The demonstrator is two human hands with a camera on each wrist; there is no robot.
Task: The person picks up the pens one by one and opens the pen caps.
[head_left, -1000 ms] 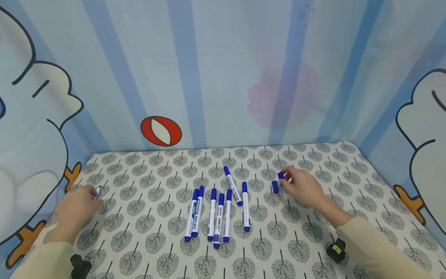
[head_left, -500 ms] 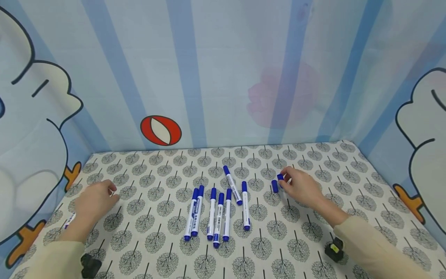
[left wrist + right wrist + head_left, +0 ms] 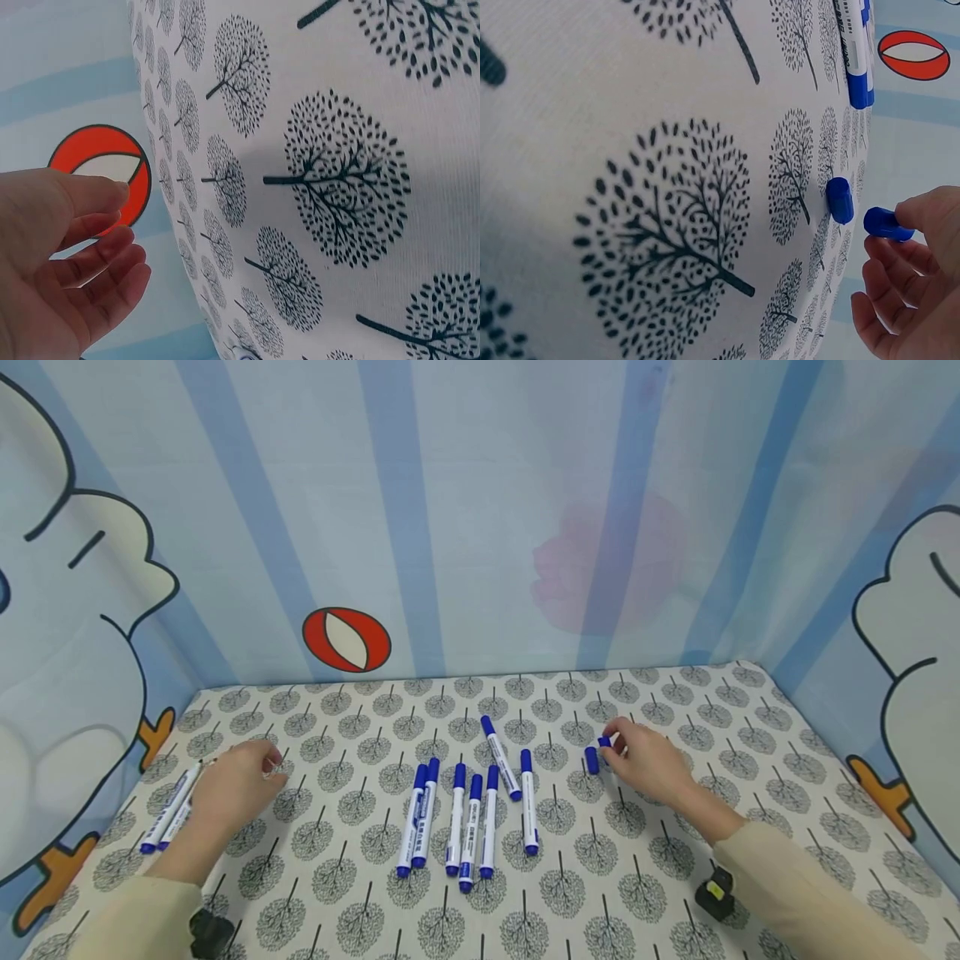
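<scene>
My left hand [image 3: 232, 787] is over the left side of the table with loosely bent fingers. Nothing sits between its fingertips in the left wrist view. Beside it lie two uncapped whiteboard markers, the outer marker [image 3: 169, 808] and an inner one partly covered by the hand. On the right, my right hand [image 3: 651, 765] pinches a blue marker cap [image 3: 886, 224] between thumb and fingers. Another blue cap [image 3: 592, 760] lies on the cloth just left of those fingers.
Several capped blue markers [image 3: 454, 822] lie roughly side by side mid-table, with one angled marker [image 3: 501, 758] behind them. The tree-patterned tablecloth [image 3: 330, 893] reaches back to a striped curtain [image 3: 480, 527].
My left hand has let go of an uncapped marker at the left and moved rightward, revealing two markers there. The right hand stays almost still, holding its cap.
</scene>
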